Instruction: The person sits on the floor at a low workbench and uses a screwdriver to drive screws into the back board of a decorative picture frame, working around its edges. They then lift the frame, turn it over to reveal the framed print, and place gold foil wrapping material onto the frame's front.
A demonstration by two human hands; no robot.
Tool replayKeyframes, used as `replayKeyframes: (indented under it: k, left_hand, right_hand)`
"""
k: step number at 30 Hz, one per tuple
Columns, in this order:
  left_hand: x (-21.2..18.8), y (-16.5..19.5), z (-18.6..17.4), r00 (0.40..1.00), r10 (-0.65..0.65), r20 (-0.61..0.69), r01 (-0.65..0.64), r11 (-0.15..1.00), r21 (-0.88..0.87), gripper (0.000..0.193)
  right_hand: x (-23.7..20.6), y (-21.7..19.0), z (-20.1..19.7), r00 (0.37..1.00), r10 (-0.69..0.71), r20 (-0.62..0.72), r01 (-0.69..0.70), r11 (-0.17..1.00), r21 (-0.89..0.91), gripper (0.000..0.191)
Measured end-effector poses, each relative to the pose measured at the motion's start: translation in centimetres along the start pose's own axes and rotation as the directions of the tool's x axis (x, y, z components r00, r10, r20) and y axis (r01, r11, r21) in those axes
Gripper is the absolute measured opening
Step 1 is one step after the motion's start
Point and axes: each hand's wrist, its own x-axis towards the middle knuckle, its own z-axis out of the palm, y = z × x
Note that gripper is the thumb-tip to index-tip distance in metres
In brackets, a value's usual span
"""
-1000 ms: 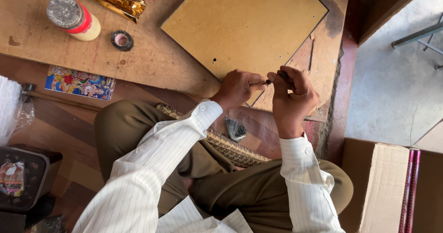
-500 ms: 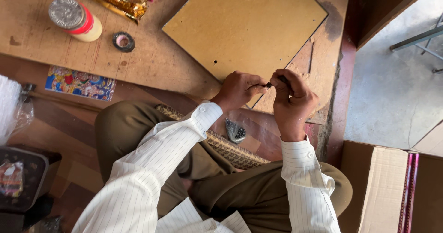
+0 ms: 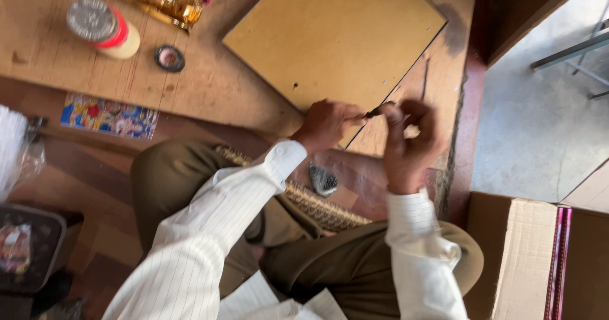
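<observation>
Wooden table (image 3: 209, 85), worn and scratched, fills the upper left of the head view. On it a square yellowish board (image 3: 336, 34) lies flat, turned corner-on toward the person, small holes near its edges. Person seated at the table's edge, olive trousers, white pinstriped sleeves. Open cardboard box (image 3: 526, 256) at lower right.

Left hand (image 3: 327, 124) rests at the board's near corner, fingers curled shut, grip closed on a small dark thin piece (image 3: 374, 112) held at the fingertips; too small to tell what it is. Right hand (image 3: 409, 143) just beside, blurred, fingers curled, thumb and forefinger meeting the same piece from the other side. The piece sits between both hands, right over the board's near edge.

Farther left on the table: a lying glue bottle (image 3: 104, 28) with red band and silver cap, then a small round dark lid (image 3: 170, 58). A colourful printed card (image 3: 109, 116) lies below the table's edge.
</observation>
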Motion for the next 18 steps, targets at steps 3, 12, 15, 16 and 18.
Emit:
replayKeyframes:
  k: [3,12,15,16,18]
  left_hand:
    - [-0.2,-0.2,0.3,0.997,0.069,-0.039,-0.068,0.997,0.040,0.017]
    - [-0.5,-0.7,0.5,0.999,0.028,-0.018,-0.028,0.999,-0.035,0.013]
    - [-0.5,-0.4,0.0,0.995,0.093,-0.024,-0.092,0.995,0.029,0.012]
    - [-0.5,-0.2,-0.1,0.996,0.089,-0.018,-0.088,0.996,0.029,0.012]
    - [-0.5,0.1,-0.4,0.997,0.078,-0.010,-0.078,0.996,0.035,0.012]
  right_hand:
    - [1.1,0.5,-0.8,0.945,-0.006,0.327,-0.089,0.957,0.275,0.017]
    - [-0.3,0.0,0.7,0.979,0.115,0.166,-0.151,0.962,0.227,0.012]
    - [-0.5,-0.3,0.9,0.993,0.072,0.097,-0.080,0.994,0.080,0.012]
    - [-0.6,-0.3,1.0,0.994,0.081,0.074,-0.085,0.994,0.066,0.012]
    - [-0.8,-0.4,1.5,0.995,0.094,0.033,-0.096,0.994,0.045,0.011]
